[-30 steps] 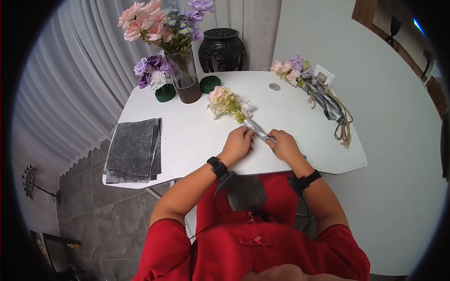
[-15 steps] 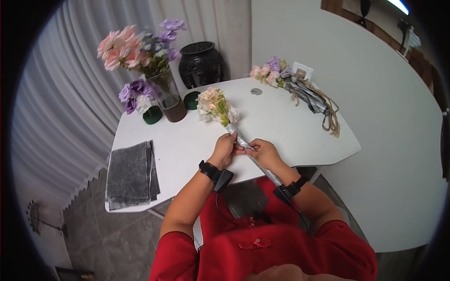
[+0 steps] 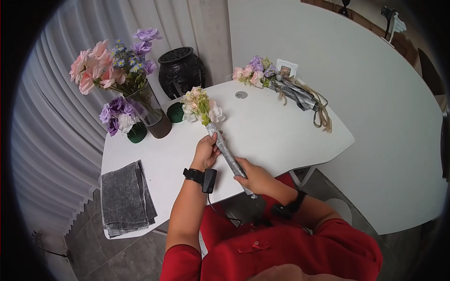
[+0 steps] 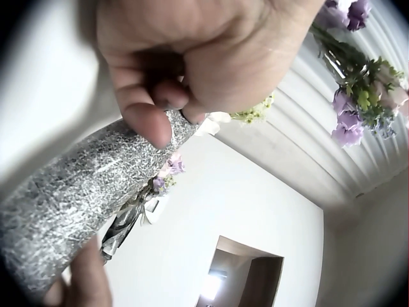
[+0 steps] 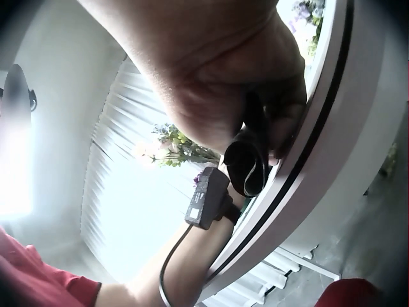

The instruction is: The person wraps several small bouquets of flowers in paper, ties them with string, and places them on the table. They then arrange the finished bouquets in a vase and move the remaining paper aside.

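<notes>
A bouquet of pale pink, white and green flowers (image 3: 201, 107) has its stems rolled in a silver-grey wrap (image 3: 227, 154), slanting down past the table's front edge. The left hand (image 3: 206, 151) grips the wrap just under the blossoms; in the left wrist view the fingers of that hand (image 4: 198, 64) curl over the speckled wrap (image 4: 89, 185). Lower down, the right hand (image 3: 255, 178) holds the wrap near its bottom end. In the right wrist view the right hand (image 5: 236, 83) is round the wrap, whose rolled end (image 5: 246, 163) shows dark and hollow.
Grey sheets (image 3: 124, 199) lie stacked at the table's left. A glass vase (image 3: 152, 112) of flowers and a purple-and-white arrangement (image 3: 119, 114) stand at the back left, beside a green round block (image 3: 176, 112). A wrapped bouquet (image 3: 295, 93) and small frame (image 3: 287, 68) are at the back right.
The view has turned. The right hand has slid down the wrap, away from the left hand. The bouquet now stands more steeply towards the body, and more of the wrap shows.
</notes>
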The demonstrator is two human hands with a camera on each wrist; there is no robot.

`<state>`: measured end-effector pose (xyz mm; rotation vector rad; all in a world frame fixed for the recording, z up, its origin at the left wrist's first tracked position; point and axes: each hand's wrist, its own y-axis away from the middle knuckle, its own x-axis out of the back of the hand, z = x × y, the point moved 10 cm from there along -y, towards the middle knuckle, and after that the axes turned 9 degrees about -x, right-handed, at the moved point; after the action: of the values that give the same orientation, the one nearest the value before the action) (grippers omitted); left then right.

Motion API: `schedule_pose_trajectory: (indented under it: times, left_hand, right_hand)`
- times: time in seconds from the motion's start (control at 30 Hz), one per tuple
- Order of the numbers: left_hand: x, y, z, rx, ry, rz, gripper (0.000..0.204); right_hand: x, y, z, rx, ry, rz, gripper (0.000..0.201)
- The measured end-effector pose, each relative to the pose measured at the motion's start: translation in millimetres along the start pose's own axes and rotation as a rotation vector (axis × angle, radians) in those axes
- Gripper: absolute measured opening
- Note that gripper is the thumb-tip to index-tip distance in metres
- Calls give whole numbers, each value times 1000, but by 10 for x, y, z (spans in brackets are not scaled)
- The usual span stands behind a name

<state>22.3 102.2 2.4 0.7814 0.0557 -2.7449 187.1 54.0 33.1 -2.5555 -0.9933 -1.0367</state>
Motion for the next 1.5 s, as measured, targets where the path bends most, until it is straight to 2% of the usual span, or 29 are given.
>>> schedule_pose_trajectory:
  times: [0.1,0.17,0.23,0.3,0.37,0.43,0.47,0.53,0.57,0.6,0.63,0.77,0.83,0.87,0.93,1.07,1.17,1.2,1.3,1.37,1.43,1.47,1.5]
  left_hand:
    - [54,-18,-19,15,-14,22,22]
    - [8,-4,-12,19,-59,11,22]
    - [-7,-9,-22,22,-61,-2,22]
    - [-45,-3,-27,27,-64,-18,22]
    - [-48,7,-18,31,-102,-4,26]
    - [-40,-7,-40,36,-105,-4,26]
    - [-37,-13,-42,37,-110,-6,26]
    - [-51,-5,-27,35,-109,-11,26]
    - [-66,2,-23,37,-108,-18,26]
    - [-74,2,-12,34,-113,-18,26]
    - [-79,7,-12,40,-109,-13,26]
    - [-61,2,-14,47,-72,-32,27]
    - [-60,-7,-12,53,-58,-48,27]
    - [-76,-7,-21,68,-39,-67,27]
    - [-81,-5,-12,70,-35,-68,28]
    - [-113,-7,-28,87,-11,-106,28]
    - [-127,-6,-26,98,-9,-127,28]
    - [-130,-7,-28,102,-8,-130,28]
    - [-128,-5,-30,100,-18,-124,28]
    - [-123,-2,-15,94,-14,-119,28]
    - [-121,-5,-19,97,-5,-125,28]
    - [-136,3,-24,101,7,-132,28]
    - [-128,0,-17,97,11,-130,28]
  right_hand:
    - [143,201,110,50,17,-74,59]
    - [89,334,359,-69,-55,-533,47]
    - [492,350,593,-206,-110,-530,33]
    - [1188,148,824,-184,-396,-242,25]
    - [1934,-67,1407,-269,-456,217,23]
    - [2517,-213,1763,-339,-324,500,24]
    - [2624,-350,1888,-337,-324,498,24]
    - [2984,-517,1826,-174,-73,714,30]
    - [3051,-657,1856,-171,-77,714,30]
    - [3118,-774,1752,-159,149,765,34]
    - [3159,-875,1667,-145,377,809,39]
    - [3121,-1271,1734,-108,426,766,52]
    - [2989,-1441,1739,-192,800,782,62]
    - [2971,-1521,1746,-184,796,784,62]
    - [2849,-1716,1813,-191,896,650,61]
    - [2623,-1754,1609,-136,774,596,46]
    - [2377,-1690,1447,-224,669,559,49]
    - [2296,-1668,1369,-185,698,563,49]
    - [2136,-1640,1249,-219,636,518,48]
    - [2136,-1590,1174,-240,652,500,50]
    - [2243,-1555,1127,-188,514,565,49]
    - [2315,-1596,1222,-185,518,566,49]
    - [2476,-1642,1382,-125,361,639,46]
